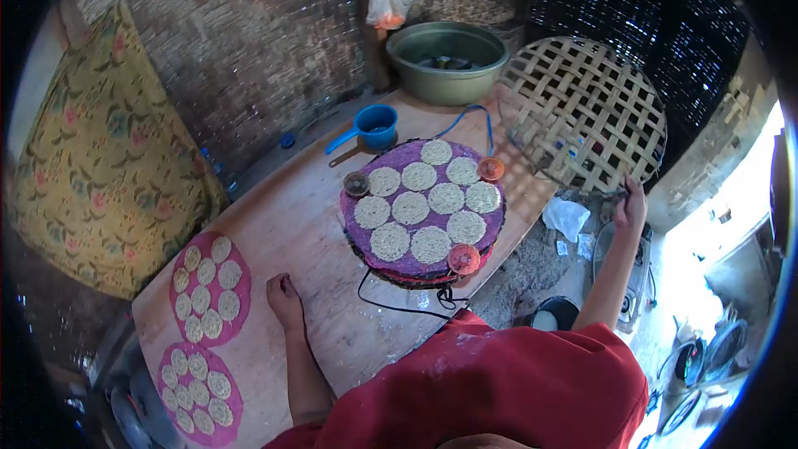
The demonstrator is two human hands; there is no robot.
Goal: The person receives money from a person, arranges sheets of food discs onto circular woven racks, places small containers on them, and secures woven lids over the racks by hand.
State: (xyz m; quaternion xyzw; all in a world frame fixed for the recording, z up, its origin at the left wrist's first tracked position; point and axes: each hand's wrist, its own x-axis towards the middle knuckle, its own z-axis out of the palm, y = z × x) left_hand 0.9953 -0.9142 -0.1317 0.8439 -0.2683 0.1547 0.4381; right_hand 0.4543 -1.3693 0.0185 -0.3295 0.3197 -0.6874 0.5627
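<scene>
At the right, my right hand [632, 205] is closed on the lower rim of a round, open-weave bamboo tray [573, 104], which is held up beside the table. My left hand [285, 299] hovers over or rests on the wooden table, fingers curled in; whatever they may hold is hidden. Between my hands, a stack of round purple sheets [399, 214] carries several flat, pale speckled discs [411, 208]. Small round pieces stand at its edge: an orange one [491, 169], a red one [464, 259] and a dark one [357, 184].
Two pink sheets [218, 241] [226, 363] with more discs lie at the table's left. A blue dipper [376, 126] and a green basin [449, 83] stand toward the back. A dark cord [399, 308] trails near the stack. Plastic bags [566, 218] lie right of the table.
</scene>
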